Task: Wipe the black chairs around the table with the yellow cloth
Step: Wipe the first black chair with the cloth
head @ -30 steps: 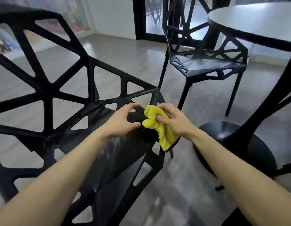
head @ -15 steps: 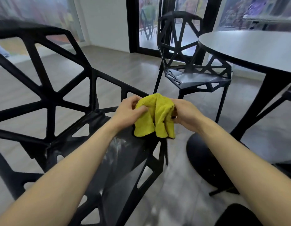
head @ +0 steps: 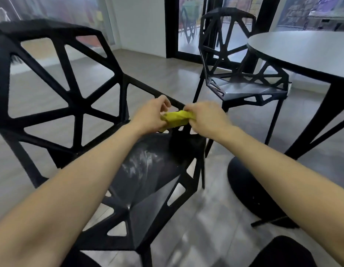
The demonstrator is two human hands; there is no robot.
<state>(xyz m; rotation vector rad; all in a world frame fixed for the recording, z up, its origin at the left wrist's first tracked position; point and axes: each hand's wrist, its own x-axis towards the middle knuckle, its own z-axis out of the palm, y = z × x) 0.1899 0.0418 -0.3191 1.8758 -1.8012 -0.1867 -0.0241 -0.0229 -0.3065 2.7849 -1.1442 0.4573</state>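
Black chairs of angular, triangle-cut lattice, two that we count: the near one, seat streaked pale, and a far one beside the round grey table. Above the near seat, our left hand and right hand grasp the bunched, fuzzy yellow cloth.

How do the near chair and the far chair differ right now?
The near chair shows whitish smears on its seat; the far chair has a clean-looking grey sheen. The cloth is held over the near chair's seat, while the far chair stands untouched beside the table. Both are black geometric lattice frames.
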